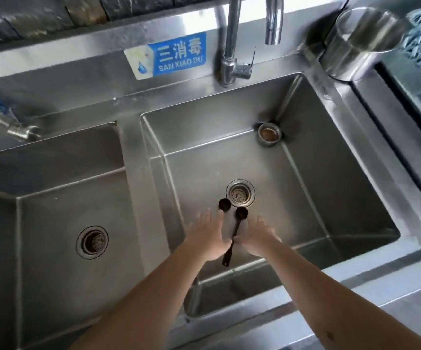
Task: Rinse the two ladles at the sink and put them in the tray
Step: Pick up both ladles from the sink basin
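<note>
Both hands (208, 238) reach over two ladles (233, 232).

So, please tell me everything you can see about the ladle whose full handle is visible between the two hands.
The ladle is small and black all over, probably plastic, with a round cup and a thin straight handle that widens at its near end. It is over the right sink basin. Its cup sits just below the drain strainer, and the handle points back toward the person. The left hand and right hand meet at the handle's middle. A second black cup shows beside it.
</note>
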### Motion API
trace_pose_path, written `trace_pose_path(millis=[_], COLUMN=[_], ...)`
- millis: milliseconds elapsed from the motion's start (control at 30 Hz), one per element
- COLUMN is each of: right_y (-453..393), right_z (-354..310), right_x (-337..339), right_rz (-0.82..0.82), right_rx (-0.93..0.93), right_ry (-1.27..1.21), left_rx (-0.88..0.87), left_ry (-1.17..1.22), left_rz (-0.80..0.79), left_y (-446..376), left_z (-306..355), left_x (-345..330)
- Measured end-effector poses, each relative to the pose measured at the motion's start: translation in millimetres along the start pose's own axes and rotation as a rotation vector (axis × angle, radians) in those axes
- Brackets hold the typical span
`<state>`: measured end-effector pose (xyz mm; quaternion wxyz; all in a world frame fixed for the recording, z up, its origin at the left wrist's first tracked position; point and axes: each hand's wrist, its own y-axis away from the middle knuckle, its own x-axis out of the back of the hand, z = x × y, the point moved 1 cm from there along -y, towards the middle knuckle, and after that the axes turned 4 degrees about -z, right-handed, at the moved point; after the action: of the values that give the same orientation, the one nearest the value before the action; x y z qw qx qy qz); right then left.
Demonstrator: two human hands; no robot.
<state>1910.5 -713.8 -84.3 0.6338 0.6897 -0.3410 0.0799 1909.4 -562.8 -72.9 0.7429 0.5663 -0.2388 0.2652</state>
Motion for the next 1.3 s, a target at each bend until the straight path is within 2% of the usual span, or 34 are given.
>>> trace_pose_path(millis=[200, 300, 433, 633, 733, 833, 1000, 1100, 1167, 1300], right_y=[-62.4, -87.9, -115.5, -135.8, -138.5, -127.7, -78.7, -36.3, -5.9, 50.2], right_z=[4.9, 10.7, 20.9, 19.8, 19.4, 17.5, 12.5, 7.2, 2.7, -10.2], right_x=[-25.8, -39.1, -53.6, -74.9, -70.5, -49.6, 1.1, 26.7, 37.8, 48.5], right_rz=[-0.098, -0.115, -0.007, 0.041, 0.039, 0.055, 0.178, 0.243, 0.228, 0.019], right_rx=[-0.133, -0.181, -0.277, -0.35, -0.31, -0.242, -0.129, -0.049, -0.01, 0.103], right_ry=[-0.293, -0.502, -0.626, -0.634, -0.597, -0.606, -0.644, -0.706, -0.809, -1.243], left_rx=[0.148, 0.197, 0.26, 0.318, 0.311, 0.279, 0.255, 0.25, 0.246, 0.196], left_ry=[0.155, 0.278, 0.354, 0.389, 0.415, 0.563, 0.711, 0.947, 1.145, 1.495], left_rz=[-0.118, -0.043, 0.065, 0.173, 0.158, 0.133, 0.15, 0.149, 0.16, 0.176], left_y=[-64.8, -90.2, -119.3, -141.8, -145.6, -138.9, -94.4, -54.8, -23.9, 31.4], left_z=[6.4, 6.7, 1.9, -3.5, -6.5, -5.9, 3.7, 9.0, 9.7, 9.6], left_x=[-41.5, -53.3, -67.7, -87.6, -85.8, -74.2, -33.0, -2.0, 15.2, 42.6])
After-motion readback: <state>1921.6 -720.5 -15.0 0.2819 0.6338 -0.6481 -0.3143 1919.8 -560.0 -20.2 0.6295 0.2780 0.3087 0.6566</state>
